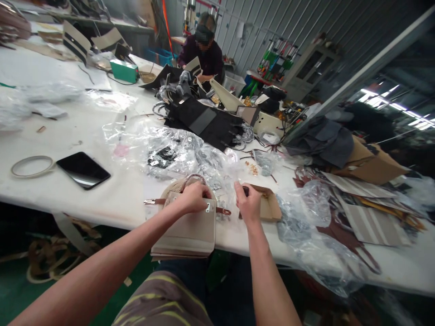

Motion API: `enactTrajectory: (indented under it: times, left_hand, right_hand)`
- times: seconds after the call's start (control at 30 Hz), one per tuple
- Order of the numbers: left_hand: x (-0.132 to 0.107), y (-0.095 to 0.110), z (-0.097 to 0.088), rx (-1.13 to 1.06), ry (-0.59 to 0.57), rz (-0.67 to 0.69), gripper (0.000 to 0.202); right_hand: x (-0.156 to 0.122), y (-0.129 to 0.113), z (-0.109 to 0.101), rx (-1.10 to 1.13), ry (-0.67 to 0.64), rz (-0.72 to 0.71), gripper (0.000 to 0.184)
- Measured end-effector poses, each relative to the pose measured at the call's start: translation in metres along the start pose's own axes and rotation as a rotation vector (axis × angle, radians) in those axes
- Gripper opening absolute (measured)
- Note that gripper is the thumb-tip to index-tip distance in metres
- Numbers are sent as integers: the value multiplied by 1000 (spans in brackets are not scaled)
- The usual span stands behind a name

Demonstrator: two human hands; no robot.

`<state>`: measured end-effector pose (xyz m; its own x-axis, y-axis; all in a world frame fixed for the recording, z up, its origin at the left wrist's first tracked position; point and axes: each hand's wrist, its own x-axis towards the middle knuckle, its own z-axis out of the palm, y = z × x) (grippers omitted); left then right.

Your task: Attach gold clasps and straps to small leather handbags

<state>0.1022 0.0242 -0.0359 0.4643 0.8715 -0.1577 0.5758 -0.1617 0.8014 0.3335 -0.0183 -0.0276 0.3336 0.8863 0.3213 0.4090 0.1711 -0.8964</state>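
Note:
A small beige handbag [190, 233] with a brown strap lies at the table's near edge, partly hanging over it. My left hand [193, 198] rests closed on the bag's top by its metal clasp, fingers curled over the flap. My right hand [248, 203] reaches into a shallow brown cardboard box [270, 206] just right of the bag, fingers pinched on something small that I cannot make out.
Crumpled clear plastic bags [176, 151] with small metal parts lie behind the bag. A black phone [83, 170] and a tape ring [30, 165] sit to the left. Black leather pieces [207, 122], fabric and cardboard crowd the far and right table. A person sits across.

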Motion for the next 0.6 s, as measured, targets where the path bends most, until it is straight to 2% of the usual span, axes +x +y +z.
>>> enactTrajectory:
  times: [0.1,0.17,0.27,0.37,0.5,0.6]
  left_hand:
    - [-2,2,-1,17,0,10,34]
    - [-3,3,-1,35,13,18,33]
    - [-4,2,-2,23,30,21,31]
    - [-6,0,-2,-14,25,42,27]
    - [-8,-1,-4,-25,18,65,22]
    - [-8,1,-7,-17,13,64,23]
  right_hand:
    - [-18,-28,8,59,200,-56,54]
    - [-32,-47,22,130,261,-92,56]
    - [-49,-69,50,196,210,-94,59]
    - [-57,-77,71,221,181,-65,60]
    - [-59,-75,78,249,196,-58,60]
    - [-59,-73,76,218,103,-97,59]
